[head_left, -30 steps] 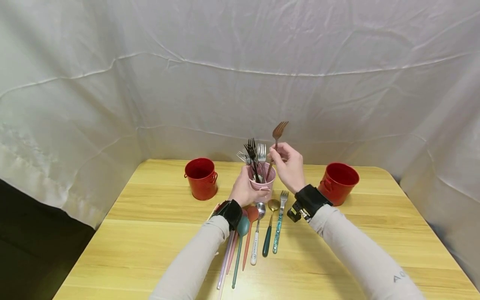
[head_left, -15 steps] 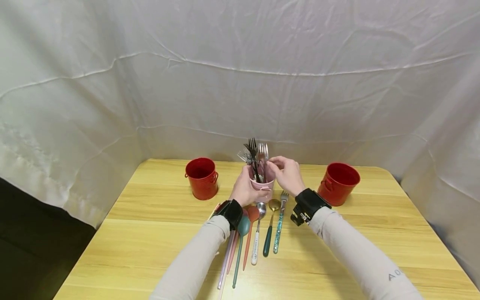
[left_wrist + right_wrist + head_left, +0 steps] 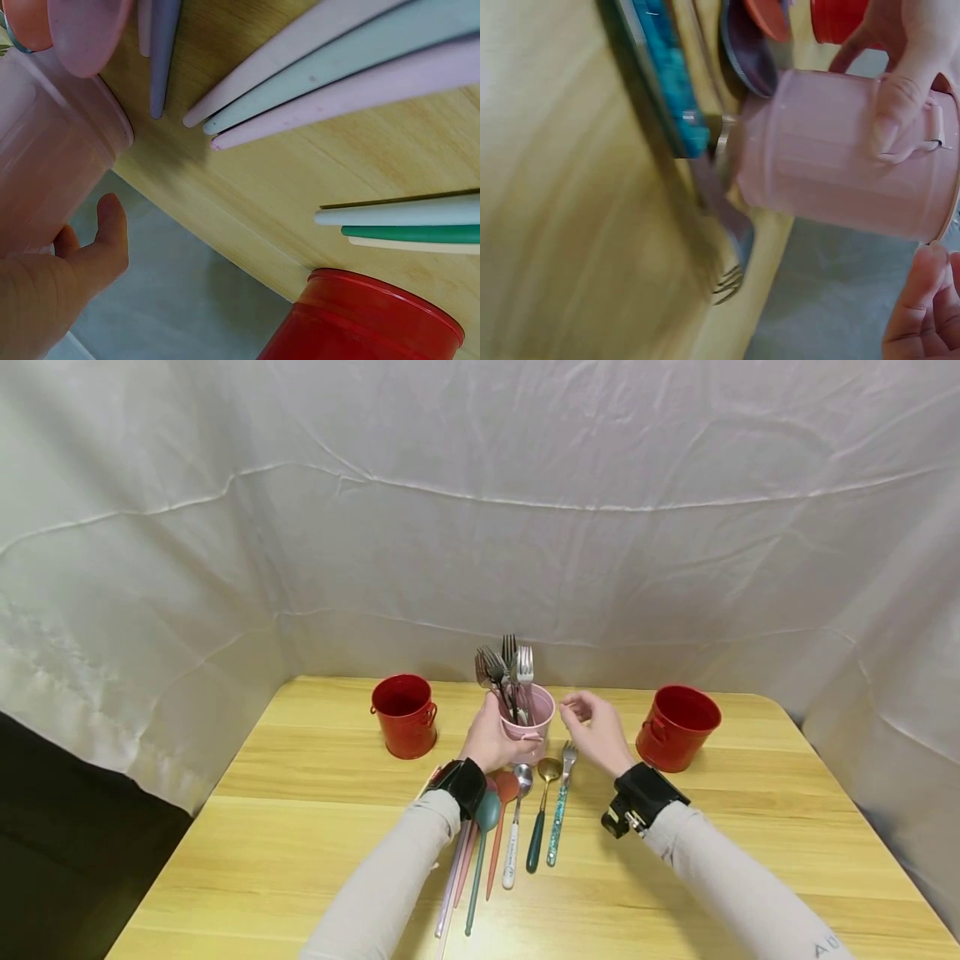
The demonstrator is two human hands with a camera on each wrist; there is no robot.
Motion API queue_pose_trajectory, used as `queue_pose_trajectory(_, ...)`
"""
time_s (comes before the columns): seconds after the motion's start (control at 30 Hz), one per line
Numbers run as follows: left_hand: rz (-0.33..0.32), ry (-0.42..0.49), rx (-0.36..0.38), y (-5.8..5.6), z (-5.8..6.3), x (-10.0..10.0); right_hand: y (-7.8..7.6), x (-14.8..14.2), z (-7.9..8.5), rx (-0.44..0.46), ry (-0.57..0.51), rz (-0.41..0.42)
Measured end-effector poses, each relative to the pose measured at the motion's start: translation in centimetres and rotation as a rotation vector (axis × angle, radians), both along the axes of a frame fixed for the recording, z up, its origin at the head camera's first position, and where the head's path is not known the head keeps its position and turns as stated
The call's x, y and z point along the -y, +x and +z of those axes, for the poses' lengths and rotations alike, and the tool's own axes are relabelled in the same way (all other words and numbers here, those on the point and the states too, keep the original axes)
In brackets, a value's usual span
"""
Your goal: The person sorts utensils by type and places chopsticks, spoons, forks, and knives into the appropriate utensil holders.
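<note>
My left hand (image 3: 489, 739) grips the small pink bucket (image 3: 527, 747) from its left, thumb on the near side by the handle. Several forks (image 3: 517, 672) stand in the bucket, tines up, leaning to the left. My right hand (image 3: 597, 732) is just right of the rim, fingers loosely bent and holding nothing. In the right wrist view its fingertips are close to the rim of the pink bucket (image 3: 832, 150). A fork with a turquoise handle (image 3: 557, 827) lies on the table below that hand. Beside it lies a gold spoon with a dark green handle (image 3: 536, 842).
A white-handled spoon (image 3: 511, 860), an orange spoon (image 3: 497, 843), a teal spoon (image 3: 487, 812) and lilac chopsticks (image 3: 448, 897) lie in front of the bucket. One red bucket (image 3: 408, 739) stands left, another red bucket (image 3: 667, 747) right. Pale cloth (image 3: 480, 552) hangs behind.
My right hand has lowered the copper-coloured fork into the pink bucket, let it go and drawn back to the right. The forks now lean differently. My left hand stays on the bucket.
</note>
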State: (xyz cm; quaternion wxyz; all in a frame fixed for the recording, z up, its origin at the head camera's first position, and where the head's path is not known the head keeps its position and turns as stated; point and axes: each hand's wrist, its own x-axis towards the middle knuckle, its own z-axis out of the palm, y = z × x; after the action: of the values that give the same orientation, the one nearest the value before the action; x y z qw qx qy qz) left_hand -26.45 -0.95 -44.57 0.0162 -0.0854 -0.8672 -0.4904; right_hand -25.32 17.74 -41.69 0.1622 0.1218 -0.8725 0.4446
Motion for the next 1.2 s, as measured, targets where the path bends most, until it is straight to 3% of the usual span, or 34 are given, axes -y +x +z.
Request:
queue_pose_trajectory(0.6, 0.002, 0.023, 0.018, 0.0, 0.0, -0.1, 3.9, -3.1, -1.8, 0.249, 0.141, 0.113)
queue_pose_trajectory(1.2, 0.005, 0.013, 0.008, 0.0, 0.0, -0.1, 6.4, -3.4, -2.0, 0.341, 0.307, 0.259)
